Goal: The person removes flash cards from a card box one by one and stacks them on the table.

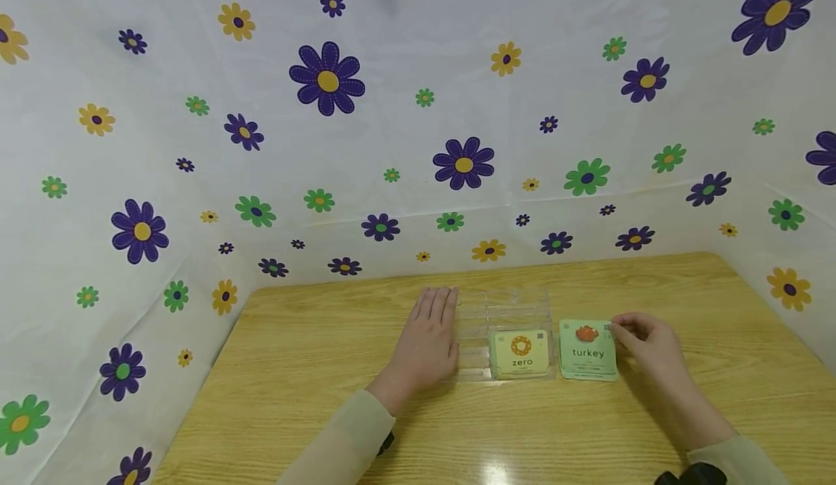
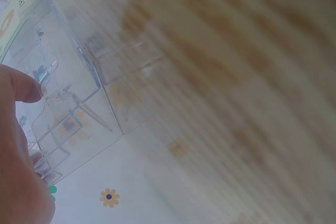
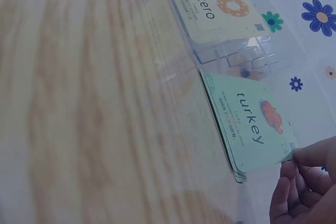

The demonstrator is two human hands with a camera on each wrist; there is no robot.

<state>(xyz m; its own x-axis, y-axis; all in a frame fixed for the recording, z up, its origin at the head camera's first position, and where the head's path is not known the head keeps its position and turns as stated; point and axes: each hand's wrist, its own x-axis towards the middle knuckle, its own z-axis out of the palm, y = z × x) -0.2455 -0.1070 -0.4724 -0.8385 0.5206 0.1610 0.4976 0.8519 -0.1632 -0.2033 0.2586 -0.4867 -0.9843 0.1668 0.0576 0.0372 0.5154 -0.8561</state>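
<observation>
A clear plastic organizer with several compartments lies on the table. My left hand rests along its left side, fingers straight; the left wrist view shows the thumb at its wall. In the organizer's front right compartment sits a yellow flash card reading "zero", with a ring-shaped picture. Just right of the organizer is a small stack of green flash cards, the top one reading "turkey". My right hand pinches the top card's upper right corner between thumb and forefinger, as the right wrist view also shows.
A wooden table spreads under everything. White sheeting with purple, green and yellow flowers hangs behind the table and along both sides.
</observation>
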